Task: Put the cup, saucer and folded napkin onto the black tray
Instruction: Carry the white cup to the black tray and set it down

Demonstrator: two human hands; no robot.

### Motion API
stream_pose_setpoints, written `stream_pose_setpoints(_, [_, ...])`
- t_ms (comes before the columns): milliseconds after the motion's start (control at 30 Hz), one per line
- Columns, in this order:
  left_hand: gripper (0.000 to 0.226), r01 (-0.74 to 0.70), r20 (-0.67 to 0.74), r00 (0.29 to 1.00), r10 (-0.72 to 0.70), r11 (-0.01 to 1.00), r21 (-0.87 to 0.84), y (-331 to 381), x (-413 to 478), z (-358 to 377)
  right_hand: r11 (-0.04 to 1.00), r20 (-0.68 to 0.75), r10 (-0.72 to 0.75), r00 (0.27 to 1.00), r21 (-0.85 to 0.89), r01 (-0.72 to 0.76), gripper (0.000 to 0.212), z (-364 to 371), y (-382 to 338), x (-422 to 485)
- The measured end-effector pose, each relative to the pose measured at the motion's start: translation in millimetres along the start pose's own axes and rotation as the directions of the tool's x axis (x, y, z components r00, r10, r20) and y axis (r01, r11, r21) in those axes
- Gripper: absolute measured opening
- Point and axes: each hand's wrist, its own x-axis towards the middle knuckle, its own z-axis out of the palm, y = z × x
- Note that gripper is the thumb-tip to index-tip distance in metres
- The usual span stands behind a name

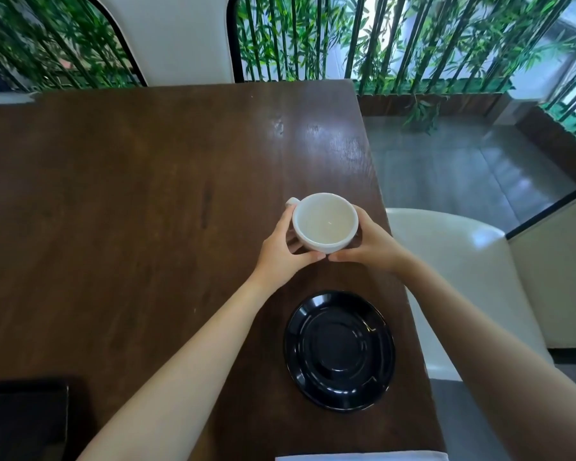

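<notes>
Both hands are cupping a white cup from either side, over the right part of a dark wooden surface. The left hand is wrapping around the cup's left wall, thumb lying along the near side, while the right hand is wrapping the right wall, its thumb meeting the left one just under the cup's near edge. The cup is sitting upright with its mouth facing up; its inside is showing pale and bare, with only a tiny speck near the middle of the bottom, and no liquid can be made out. Its small handle is sticking out at the far left, beyond the left fingers. Whether the cup's base is touching the surface or lifted just off it cannot be told, since the hands are hiding the bottom.

Nearer the person, a glossy black saucer is lying flat on the surface, apart from the cup, with nothing resting in its ringed well. At the bottom edge of the view, a strip of white napkin is peeking in, just beside the saucer's near side. In the lower left corner, a flat black tray is lying on the surface, well apart from the cup and saucer; the part that shows is carrying nothing.

A white chair is standing beside the surface on the right.
</notes>
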Motion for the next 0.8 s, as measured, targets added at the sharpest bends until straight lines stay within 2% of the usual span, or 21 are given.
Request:
stream_pose_setpoints(233, [0.095,-0.042,-0.038,0.998,0.041,0.999,-0.014,27.3,-7.4,-20.8,1.000,-0.022,-0.027,0.999,-0.001,0.027,0.091,-2.1,-39.9,-0.8])
stream_pose_setpoints(433, [0.096,-0.134,-0.060,0.989,0.133,0.991,-0.020,69.0,-20.9,-44.1,0.998,-0.037,-0.063,0.997,0.018,0.064,0.090,-3.8,-89.0,-7.8])
stream_pose_setpoints(800, [0.097,-0.255,-0.157,0.957,0.243,0.965,-0.056,147.0,-73.6,-113.4,0.975,-0.074,-0.220,0.973,-0.056,0.216,0.088,20.9,-200.4,-28.8])
